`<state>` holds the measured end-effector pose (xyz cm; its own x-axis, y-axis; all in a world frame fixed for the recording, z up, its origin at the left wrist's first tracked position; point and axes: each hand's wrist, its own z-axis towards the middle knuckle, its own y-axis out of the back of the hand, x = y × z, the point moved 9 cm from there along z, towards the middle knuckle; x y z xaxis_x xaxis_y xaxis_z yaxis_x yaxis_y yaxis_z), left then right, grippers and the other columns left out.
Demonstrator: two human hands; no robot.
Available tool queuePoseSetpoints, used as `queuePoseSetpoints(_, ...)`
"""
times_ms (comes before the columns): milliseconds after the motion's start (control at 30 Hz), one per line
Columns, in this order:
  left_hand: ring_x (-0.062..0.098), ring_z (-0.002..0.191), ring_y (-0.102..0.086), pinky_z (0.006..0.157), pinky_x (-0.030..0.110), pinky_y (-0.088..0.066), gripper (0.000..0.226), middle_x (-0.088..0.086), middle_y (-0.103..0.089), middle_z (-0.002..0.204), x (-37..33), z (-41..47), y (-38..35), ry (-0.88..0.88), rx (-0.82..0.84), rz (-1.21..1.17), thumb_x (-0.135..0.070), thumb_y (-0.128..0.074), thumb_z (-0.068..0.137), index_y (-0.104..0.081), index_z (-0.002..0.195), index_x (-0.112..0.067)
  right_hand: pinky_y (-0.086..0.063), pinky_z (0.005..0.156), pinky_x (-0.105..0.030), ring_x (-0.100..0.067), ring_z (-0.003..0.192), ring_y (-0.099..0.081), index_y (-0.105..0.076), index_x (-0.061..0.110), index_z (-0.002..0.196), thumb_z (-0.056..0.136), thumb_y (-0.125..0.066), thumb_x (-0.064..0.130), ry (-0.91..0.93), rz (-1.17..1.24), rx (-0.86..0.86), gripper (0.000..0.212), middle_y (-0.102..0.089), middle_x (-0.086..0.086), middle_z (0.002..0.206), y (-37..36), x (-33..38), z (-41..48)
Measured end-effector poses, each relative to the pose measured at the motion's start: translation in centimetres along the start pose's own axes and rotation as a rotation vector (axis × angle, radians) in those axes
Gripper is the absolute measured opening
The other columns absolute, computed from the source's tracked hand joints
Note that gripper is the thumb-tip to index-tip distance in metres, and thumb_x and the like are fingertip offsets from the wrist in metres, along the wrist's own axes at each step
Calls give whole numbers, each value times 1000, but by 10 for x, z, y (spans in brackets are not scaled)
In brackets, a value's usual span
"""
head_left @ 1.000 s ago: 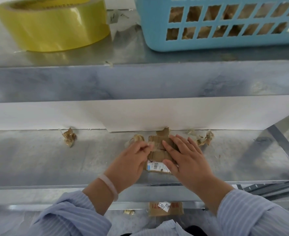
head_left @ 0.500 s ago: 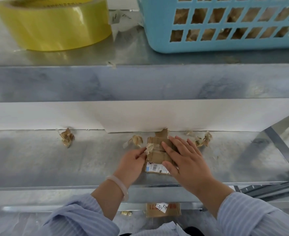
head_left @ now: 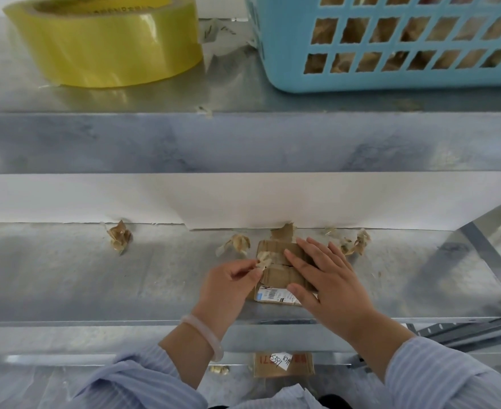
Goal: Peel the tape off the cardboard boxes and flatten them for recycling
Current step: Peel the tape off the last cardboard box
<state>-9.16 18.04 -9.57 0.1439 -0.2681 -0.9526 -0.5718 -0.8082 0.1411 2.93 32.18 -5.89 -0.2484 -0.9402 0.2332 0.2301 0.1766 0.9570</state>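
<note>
Cardboard box (head_left: 276,278) partly beneath right hand (head_left: 329,280)

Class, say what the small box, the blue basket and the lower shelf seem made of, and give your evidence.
Small box: brown corrugated cardboard, matt; ribbed lines show on top. Blue basket: smooth moulded plastic, regular grid of holes. Lower shelf: probably galvanised sheet metal, grey, mottled, dully reflective.

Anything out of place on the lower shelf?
Peeled tape wads lie loose on the lower shelf: one far left, one left of the cardboard box, more to its right. A labelled cardboard piece lies below.
</note>
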Motion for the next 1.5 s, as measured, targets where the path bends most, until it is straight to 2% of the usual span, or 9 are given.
queuePoseSetpoints(233,20,87,-71,88,45,-55,12,0,-75,84,-9,7,1,12,21,-23,-14,-76,79,-73,85,-23,-11,119,-38,-14,144,-27,-46,34,142,95,-24,65,15,12,-15,60,-38,5,152,-1,1,0)
queuePoseSetpoints(467,4,77,-69,79,21,-54,18,-11,-73,75,-26,3,6,-153,-10,152,-17,-74,82,-72,78,-34,-8,120,-35,-12,143,-26,-47,35,141,94,-26,65,29,38,-35,60,-39,6,152,1,0,-2)
queuePoseSetpoints(600,7,75,-70,80,28,-56,25,-7,-74,74,-20,-1,3,-114,87,49,-1,-68,85,-72,82,-26,-3,121,-30,-3,145,-17,-46,38,141,91,-34,65,46,105,-30,58,-34,12,153,3,-3,-2)
queuePoseSetpoints(800,1,81,-66,74,16,-50,22,-15,-71,83,-20,-4,-1,-214,28,197,-17,-72,84,-66,86,-38,-4,122,-31,-2,145,-16,-46,39,141,91,-36,63,65,153,-46,56,-34,14,153,5,-6,-4)
queuePoseSetpoints(933,-2,80,-64,73,13,-49,13,-14,-70,84,-27,-6,-5,-301,-6,311,-23,-70,85,-67,91,-33,-9,122,-35,-2,145,-18,-47,39,140,91,-39,61,73,180,-72,55,-35,14,152,8,-8,-4)
queuePoseSetpoints(1067,-3,72,-60,67,10,-45,17,-13,-67,77,-31,-2,-5,-313,-5,310,-17,-70,86,-65,79,-32,-10,121,-35,-4,144,-22,-49,38,139,91,-40,61,79,185,-90,53,-37,13,151,8,-8,-6)
queuePoseSetpoints(1167,2,64,-54,67,24,-48,25,-14,-61,66,-26,8,-6,-260,68,280,-12,-68,86,-62,71,-31,-11,122,-36,-5,144,-23,-49,39,139,92,-40,61,85,178,-80,53,-38,12,151,7,-7,-6)
queuePoseSetpoints(1333,20,70,-54,75,52,-52,24,1,-57,72,-22,14,-14,-218,173,330,-12,-58,92,-55,73,-27,-13,121,-38,-5,144,-23,-48,39,139,92,-37,63,84,137,-55,54,-37,12,151,6,-4,-3)
queuePoseSetpoints(1500,29,82,-60,90,59,-50,29,4,-57,76,-8,17,-14,-6,326,187,-16,-51,95,-54,69,-29,-10,121,-36,-4,144,-22,-46,41,140,90,-37,63,85,122,-15,55,-35,13,152,5,-2,-1)
